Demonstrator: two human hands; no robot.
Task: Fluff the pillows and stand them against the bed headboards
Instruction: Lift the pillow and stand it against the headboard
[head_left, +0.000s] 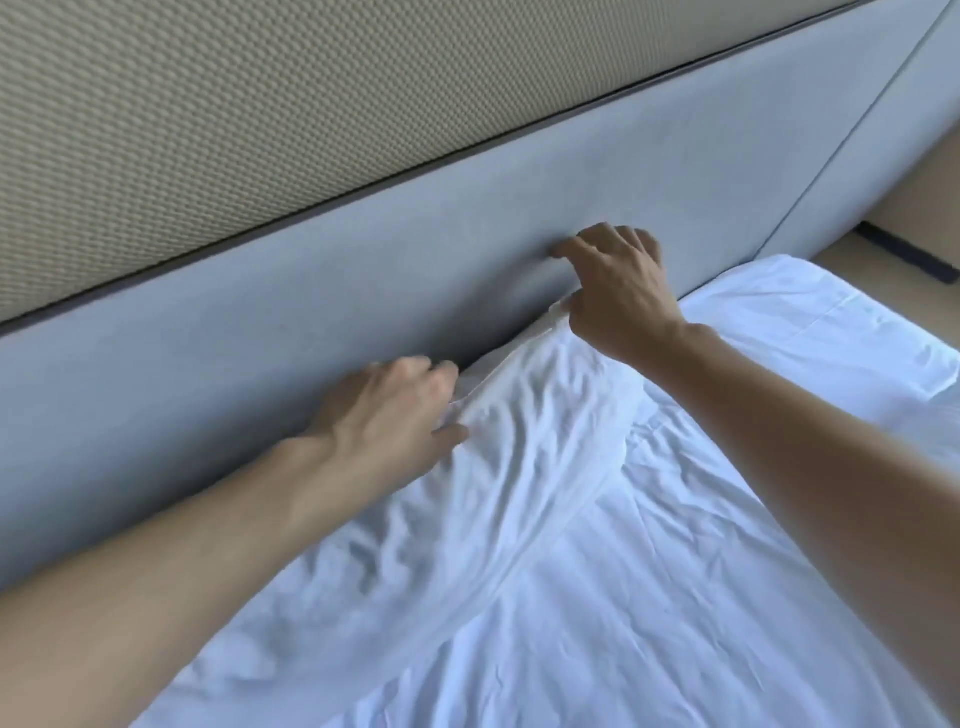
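A white, wrinkled pillow (519, 431) leans against the grey padded headboard (363, 270), its top edge touching the padding. My left hand (384, 415) grips the pillow's upper left edge, fingers curled over the fabric. At the pillow's upper right corner, my right hand (618, 291) pinches the cloth with the thumb while its fingers spread against the headboard. The pillow's back side is hidden.
White bed sheets (649, 597) cover the mattress below the pillow. A second white pillow or folded bedding (805, 322) lies at the right. Above the headboard is a beige textured wall panel (260, 104). A tan floor with a dark strip (909, 254) shows at far right.
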